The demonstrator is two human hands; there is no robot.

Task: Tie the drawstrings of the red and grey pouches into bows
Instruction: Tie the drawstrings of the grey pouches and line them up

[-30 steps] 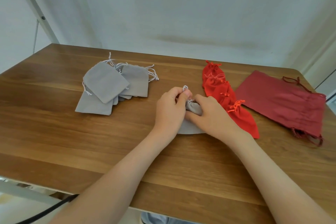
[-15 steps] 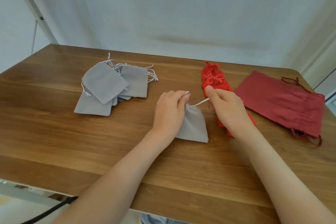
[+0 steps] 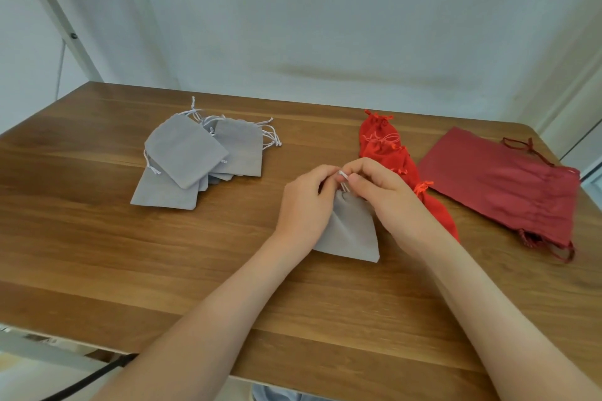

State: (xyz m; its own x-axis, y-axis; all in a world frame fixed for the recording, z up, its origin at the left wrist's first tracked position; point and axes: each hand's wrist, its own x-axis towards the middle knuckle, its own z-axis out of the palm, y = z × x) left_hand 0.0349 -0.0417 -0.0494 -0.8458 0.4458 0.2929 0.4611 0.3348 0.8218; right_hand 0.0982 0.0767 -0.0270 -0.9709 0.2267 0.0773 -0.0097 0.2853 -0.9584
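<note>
A small grey pouch (image 3: 351, 231) lies on the wooden table (image 3: 97, 254) in the middle, its neck gathered tight. Its white drawstring (image 3: 343, 177) rises from the neck. My left hand (image 3: 306, 205) pinches the string from the left, and my right hand (image 3: 391, 195) pinches it from the right, fingertips meeting above the pouch. A pile of several flat grey pouches (image 3: 195, 156) with loose white strings lies to the left. A row of bright red pouches (image 3: 391, 156) with tied orange-red strings lies to the right, partly behind my right hand.
A larger dark red drawstring bag (image 3: 508, 192) lies flat at the far right near the table's edge. A white wall stands behind the table, with a slanted white post (image 3: 62, 19) at the left. A black cable (image 3: 84, 378) hangs below the front edge.
My right hand, which had pulled the string out to the right, has come back to meet my left hand above the pouch's neck. The pouch stays cinched.
</note>
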